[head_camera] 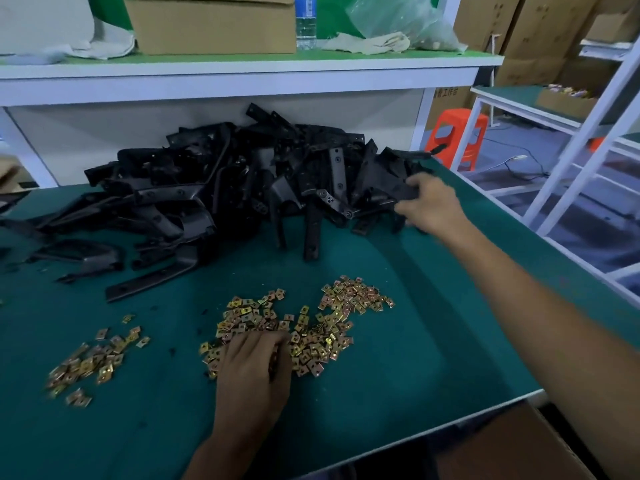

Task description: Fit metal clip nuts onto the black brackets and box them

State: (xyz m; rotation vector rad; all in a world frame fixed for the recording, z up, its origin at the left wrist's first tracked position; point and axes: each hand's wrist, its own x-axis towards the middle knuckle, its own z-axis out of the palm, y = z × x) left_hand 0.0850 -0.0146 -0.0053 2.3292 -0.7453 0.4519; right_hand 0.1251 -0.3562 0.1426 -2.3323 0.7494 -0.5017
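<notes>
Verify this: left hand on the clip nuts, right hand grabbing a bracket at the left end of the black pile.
Wrong end: head view shows the right hand gripping a bracket at the pile's right end. The left hand is on the clip nuts.

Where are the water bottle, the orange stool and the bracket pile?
water bottle [306,27]: head view, clear lower body.
orange stool [459,131]: head view, its upper side.
bracket pile [214,188]: head view, middle of heap.

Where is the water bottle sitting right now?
In the head view, the water bottle stands on the upper shelf at the back, a little right of centre, between the cardboard box on its left and a crumpled cloth on its right.
</notes>
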